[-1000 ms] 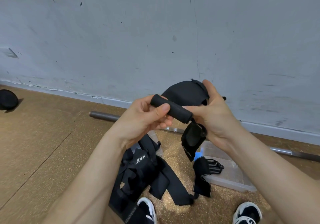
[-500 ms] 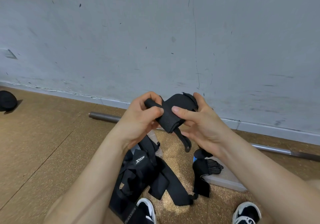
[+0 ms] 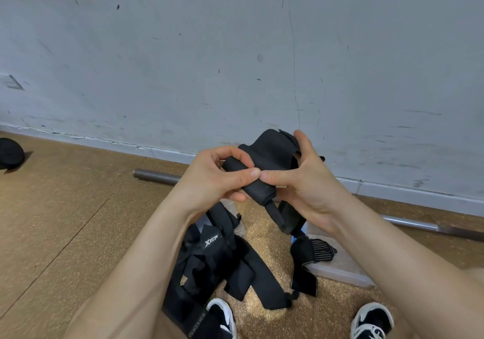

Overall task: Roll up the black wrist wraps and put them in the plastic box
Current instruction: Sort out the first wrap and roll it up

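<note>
Far left, a dark round object point(image 3: 10, 155) lies on the cork floor point(image 3: 65, 221) by the wall. A metal bar point(image 3: 157, 177) runs along the floor behind my hands. My left hand point(image 3: 209, 181) curls round the rolled end of a black wrist wrap point(image 3: 258, 190), thumb pressed on top. The wrap is held in the air between both hands, partly rolled, with a loose flap standing up behind and a tail hanging below. My right hand point(image 3: 311, 192) pinches it too, thumb on the roll tip to tip with my left thumb, fingers behind the flap. Below lies a pile of black straps point(image 3: 214, 260). Right of it, under my right forearm, sits the plastic box point(image 3: 340, 270), with a striped-end wrap point(image 3: 303, 252) draped over its near corner.
</note>
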Tool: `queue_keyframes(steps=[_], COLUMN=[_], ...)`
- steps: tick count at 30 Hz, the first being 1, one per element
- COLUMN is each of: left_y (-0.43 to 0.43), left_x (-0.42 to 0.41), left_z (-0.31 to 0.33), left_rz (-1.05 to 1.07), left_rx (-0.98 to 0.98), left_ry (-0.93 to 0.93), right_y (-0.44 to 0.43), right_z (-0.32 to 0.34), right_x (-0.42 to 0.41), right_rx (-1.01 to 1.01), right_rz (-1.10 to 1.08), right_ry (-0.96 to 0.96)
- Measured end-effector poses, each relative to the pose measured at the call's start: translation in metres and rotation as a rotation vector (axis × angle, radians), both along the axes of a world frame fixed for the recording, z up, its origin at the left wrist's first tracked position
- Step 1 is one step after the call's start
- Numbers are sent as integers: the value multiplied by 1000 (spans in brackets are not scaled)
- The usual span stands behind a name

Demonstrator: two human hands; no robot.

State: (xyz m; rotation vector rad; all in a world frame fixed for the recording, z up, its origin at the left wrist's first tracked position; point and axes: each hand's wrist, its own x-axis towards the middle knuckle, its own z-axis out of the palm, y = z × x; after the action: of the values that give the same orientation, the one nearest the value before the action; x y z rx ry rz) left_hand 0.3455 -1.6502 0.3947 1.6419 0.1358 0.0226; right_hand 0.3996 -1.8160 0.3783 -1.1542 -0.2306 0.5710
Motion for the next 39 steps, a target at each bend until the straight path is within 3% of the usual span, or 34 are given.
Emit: queue_keyframes(steps=[4, 11, 22, 32, 35, 39], left_y=[-2, 18, -3, -8, 1, 21], left_x=[2, -5, 0, 0, -2, -4], left_z=[1, 4, 1, -2, 0, 3], left_rz=[-3, -274, 71, 56, -7, -245], left_rx=[-9, -208, -107, 152, 49, -217], left_ry=[8, 11, -51, -110, -48, -13], right_y=[0, -6, -2, -1, -3, -10], right_z=[1, 6, 5, -3, -1, 4], right_x=[4, 6, 9, -4, 0, 5], right_rx=[4, 56, -8, -103, -102, 62], right_rz=[-35, 23, -128, -39, -49, 63], right_ry=[1, 51, -70, -141, -98, 54])
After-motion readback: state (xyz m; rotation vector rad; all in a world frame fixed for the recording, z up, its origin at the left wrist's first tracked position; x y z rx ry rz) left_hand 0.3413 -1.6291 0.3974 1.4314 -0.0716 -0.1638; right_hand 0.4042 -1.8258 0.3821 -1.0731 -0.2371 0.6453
